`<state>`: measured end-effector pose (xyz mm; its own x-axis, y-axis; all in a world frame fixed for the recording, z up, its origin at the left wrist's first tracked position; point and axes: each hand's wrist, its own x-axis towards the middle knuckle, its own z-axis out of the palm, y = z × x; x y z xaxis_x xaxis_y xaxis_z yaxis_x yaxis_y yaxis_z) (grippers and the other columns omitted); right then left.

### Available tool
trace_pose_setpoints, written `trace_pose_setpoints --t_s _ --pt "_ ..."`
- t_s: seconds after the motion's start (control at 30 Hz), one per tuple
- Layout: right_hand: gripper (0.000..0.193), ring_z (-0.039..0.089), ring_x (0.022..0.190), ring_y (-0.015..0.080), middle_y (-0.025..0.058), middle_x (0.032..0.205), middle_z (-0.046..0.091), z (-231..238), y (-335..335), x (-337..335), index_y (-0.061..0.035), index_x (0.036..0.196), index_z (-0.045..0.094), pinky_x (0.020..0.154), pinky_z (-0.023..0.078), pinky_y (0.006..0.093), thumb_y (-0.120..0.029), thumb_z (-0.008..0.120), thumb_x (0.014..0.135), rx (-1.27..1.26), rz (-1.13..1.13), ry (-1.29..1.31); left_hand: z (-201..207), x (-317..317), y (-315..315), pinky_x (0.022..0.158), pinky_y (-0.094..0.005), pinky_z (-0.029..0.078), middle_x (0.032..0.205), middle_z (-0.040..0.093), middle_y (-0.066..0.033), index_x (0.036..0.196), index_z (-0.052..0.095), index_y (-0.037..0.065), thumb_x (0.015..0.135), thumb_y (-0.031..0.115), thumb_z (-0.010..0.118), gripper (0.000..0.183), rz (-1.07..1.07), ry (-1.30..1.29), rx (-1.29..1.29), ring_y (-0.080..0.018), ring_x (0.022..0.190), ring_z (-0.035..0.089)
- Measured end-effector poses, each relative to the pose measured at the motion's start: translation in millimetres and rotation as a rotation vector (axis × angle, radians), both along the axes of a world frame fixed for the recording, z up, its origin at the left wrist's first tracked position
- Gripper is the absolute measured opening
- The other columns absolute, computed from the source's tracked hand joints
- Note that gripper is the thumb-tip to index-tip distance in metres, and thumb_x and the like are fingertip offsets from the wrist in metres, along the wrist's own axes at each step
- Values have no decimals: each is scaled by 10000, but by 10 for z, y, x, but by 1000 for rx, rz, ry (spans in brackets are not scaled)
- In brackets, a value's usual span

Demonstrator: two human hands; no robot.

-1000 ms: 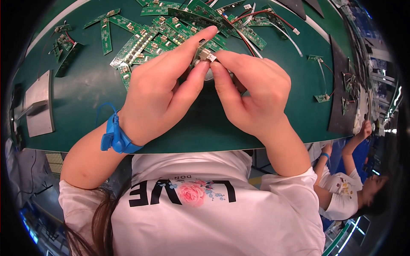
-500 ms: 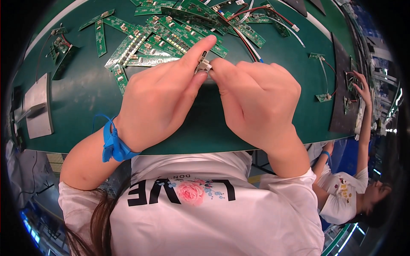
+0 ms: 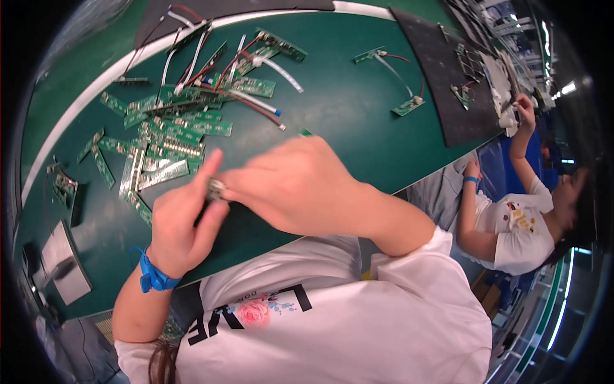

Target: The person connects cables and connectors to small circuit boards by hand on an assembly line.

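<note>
Between the thumb and fingers of my left hand [image 3: 182, 221], which wears a blue wrist strap [image 3: 155, 276], is a small part with a metallic and pale end [image 3: 216, 189], apparently a circuit board's connector end. Blur hides its detail. My right hand [image 3: 300, 185] reaches across from the right, its fingertips closed against that same end. What those fingers grip is hidden. Past the right knuckles a small green corner [image 3: 306, 133] shows. Ahead of my left hand lies a loose pile of narrow green circuit boards [image 3: 173, 150].
Boards with red, white and black cables [image 3: 256, 102] lie at the far side of the green table [image 3: 345, 96]. A metal plate [image 3: 67, 269] sits at the left edge. Two wired boards [image 3: 408, 105] lie near a black mat [image 3: 428, 83]. Another person's hand [image 3: 524, 110] is beyond it.
The view has turned and shifted, so the pile appears further left. Both hands appear lower and further left, still together at the small part. My right hand has turned more sideways and is blurred.
</note>
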<state>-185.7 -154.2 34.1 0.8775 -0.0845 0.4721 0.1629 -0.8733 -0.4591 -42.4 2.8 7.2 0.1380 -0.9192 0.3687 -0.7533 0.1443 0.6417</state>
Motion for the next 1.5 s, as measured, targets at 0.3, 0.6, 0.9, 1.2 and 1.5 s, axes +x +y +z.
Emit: trace_pose_setpoints --t_s 0.3,0.6,0.9,1.2,1.5 --pt "257 540 673 51 -3 729 639 -265 -1831 -657 8 936 688 612 423 215 -233 635 866 276 -856 297 -53 251 -38 591 -300 446 738 587 -82 1014 657 46 795 38 628 221 411 -61 41 -222 645 562" --pt "129 571 727 211 46 726 580 -76 -1085 -165 -63 848 654 689 433 320 -185 666 807 -264 -695 -324 -257 321 -26 599 -318 441 730 550 -79 928 660 35 765 82 678 170 373 -67 -122 -229 672 536" --pt "227 489 886 258 49 837 532 -514 -144 587 -70 800 623 757 387 360 -204 760 680 -277 -310 61 -165 375 -53 510 -235 389 715 550 -50 921 672 25 805 22 632 123 375 156 -143 -111 557 482" --pt "129 631 664 139 77 774 626 -190 -207 480 29 926 533 606 497 244 -56 609 865 999 -143 99 -111 430 -25 632 -226 425 876 597 -39 1079 620 39 783 25 660 300 380 226 -206 -97 717 542" --pt "124 642 615 174 109 760 640 -128 -164 428 41 959 490 586 507 253 -38 562 896 1216 0 158 -58 396 -3 739 -296 483 959 620 -108 1067 582 0 701 -34 706 388 -12 286 -160 -193 825 599"
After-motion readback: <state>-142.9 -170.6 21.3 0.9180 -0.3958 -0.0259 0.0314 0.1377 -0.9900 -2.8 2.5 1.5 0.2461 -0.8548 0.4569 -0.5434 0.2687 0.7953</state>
